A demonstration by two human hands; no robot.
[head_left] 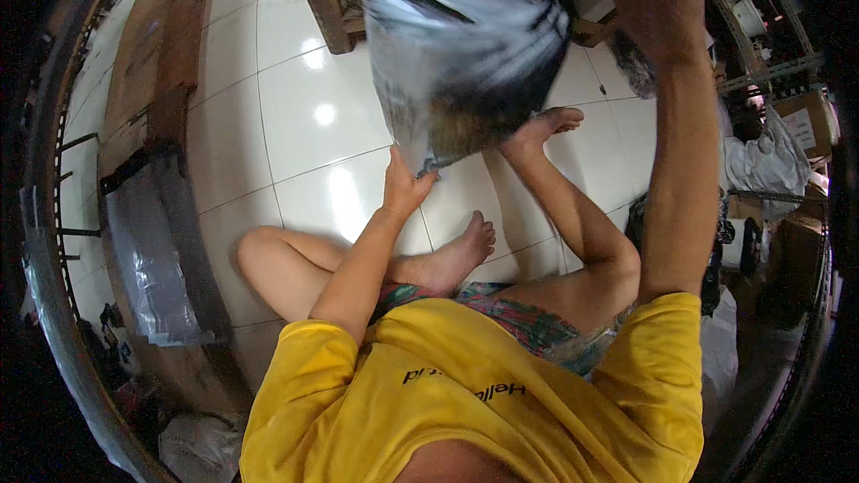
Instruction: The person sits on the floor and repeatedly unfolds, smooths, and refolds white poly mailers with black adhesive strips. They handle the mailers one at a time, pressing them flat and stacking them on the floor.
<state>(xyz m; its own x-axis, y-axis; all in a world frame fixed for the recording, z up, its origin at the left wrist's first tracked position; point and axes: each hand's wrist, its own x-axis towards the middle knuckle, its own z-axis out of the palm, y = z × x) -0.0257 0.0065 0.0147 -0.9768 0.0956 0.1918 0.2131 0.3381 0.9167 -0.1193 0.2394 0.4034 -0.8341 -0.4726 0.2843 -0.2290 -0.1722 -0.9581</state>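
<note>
A bulky bundle in black and clear plastic (465,54) is held up in front of me above the floor, its upper part smeared by motion. A brownish patch shows through its lower part, but what lies inside cannot be made out. My left hand (410,186) is closed on the plastic at the bundle's lower left corner. To the right of the bundle, my right hand (658,4) is raised high near the top edge. It is dark and blurred, and its fingers are not clear.
I sit on white floor tiles (313,125) with bent legs, one foot (541,130) close below the bundle. Flattened cardboard (134,63) with grey tape lies at the left. A wooden leg (322,0) stands ahead. Shelving on the right holds a cardboard box (805,123) and plastic bags (765,156).
</note>
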